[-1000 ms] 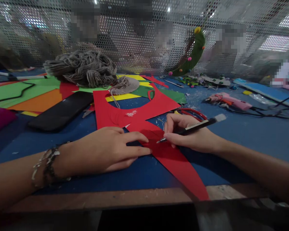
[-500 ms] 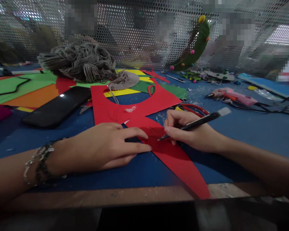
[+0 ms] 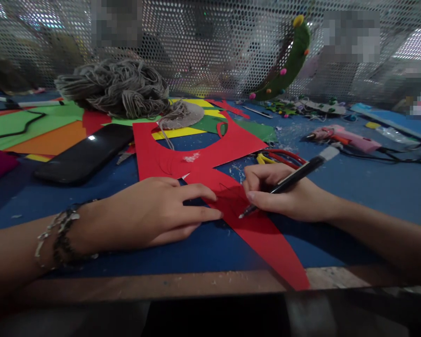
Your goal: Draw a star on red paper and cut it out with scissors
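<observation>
A red sheet (image 3: 266, 241) with cut, curved edges lies on the blue tabletop, its narrow tip reaching over the front edge. My left hand (image 3: 157, 210) rests at its left side, fingers stretched out and the fingertips pressing on the red. Between the thumb and fingers of my right hand (image 3: 284, 192) is a black pen (image 3: 296, 175), its tip down on the sheet. Thin dark lines (image 3: 231, 189) form an angular outline between the two hands. Just behind my right hand lie scissors (image 3: 284, 157) with red and yellow handles, partly hidden.
A black phone (image 3: 84, 154) and grey yarn (image 3: 115, 89) lie at the left, over coloured sheets (image 3: 56, 138). A pink glue gun (image 3: 351, 138) with its cord is at the right. A perforated metal screen (image 3: 196, 56) stands behind, with a green decorated curved piece (image 3: 296, 56) against it.
The pen tip has moved a little down and right across the red sheet, and the dark outline has grown. My left hand stays nearly in place.
</observation>
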A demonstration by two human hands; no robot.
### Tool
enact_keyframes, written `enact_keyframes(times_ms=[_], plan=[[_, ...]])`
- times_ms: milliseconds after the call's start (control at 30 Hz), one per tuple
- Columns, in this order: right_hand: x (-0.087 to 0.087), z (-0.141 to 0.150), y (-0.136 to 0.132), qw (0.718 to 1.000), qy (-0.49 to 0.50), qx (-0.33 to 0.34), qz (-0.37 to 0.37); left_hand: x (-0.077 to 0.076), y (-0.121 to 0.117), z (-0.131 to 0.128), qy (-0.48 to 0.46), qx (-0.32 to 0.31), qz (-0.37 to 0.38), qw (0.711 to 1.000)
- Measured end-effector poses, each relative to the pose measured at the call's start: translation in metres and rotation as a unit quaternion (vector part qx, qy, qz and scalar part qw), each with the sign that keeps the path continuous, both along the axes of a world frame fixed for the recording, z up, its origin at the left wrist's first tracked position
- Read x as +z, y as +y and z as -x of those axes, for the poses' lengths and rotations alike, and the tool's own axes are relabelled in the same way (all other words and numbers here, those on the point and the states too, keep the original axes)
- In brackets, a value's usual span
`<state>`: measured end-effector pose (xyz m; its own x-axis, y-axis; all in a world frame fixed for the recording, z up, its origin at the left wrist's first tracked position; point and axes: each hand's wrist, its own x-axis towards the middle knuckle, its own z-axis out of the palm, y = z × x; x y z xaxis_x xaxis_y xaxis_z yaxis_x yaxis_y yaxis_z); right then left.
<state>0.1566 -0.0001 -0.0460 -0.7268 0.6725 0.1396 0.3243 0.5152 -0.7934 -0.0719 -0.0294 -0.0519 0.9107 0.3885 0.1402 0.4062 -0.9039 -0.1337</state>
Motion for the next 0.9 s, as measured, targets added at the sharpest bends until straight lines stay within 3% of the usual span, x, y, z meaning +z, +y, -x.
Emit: enact_keyframes(times_ms=[167,633,900], plan=[[-0.0023,-0.0002,0.0016,0.998,0.033,-0.026,0.039,-0.0006,-0.0004,0.0011,0.004,-0.003,-0.001,1.0],[-0.0061,-0.0003,0.0027,0.997,0.044,-0.065,0.028,-0.0022,-0.0005,0.0023,0.003,0.003,0.017,1.0],[-0.0024,0.0039,0.0035,0.981,0.079,-0.178,-0.006,-0.0027,-0.0004,0.0031,0.003,0.002,0.002,1.0]])
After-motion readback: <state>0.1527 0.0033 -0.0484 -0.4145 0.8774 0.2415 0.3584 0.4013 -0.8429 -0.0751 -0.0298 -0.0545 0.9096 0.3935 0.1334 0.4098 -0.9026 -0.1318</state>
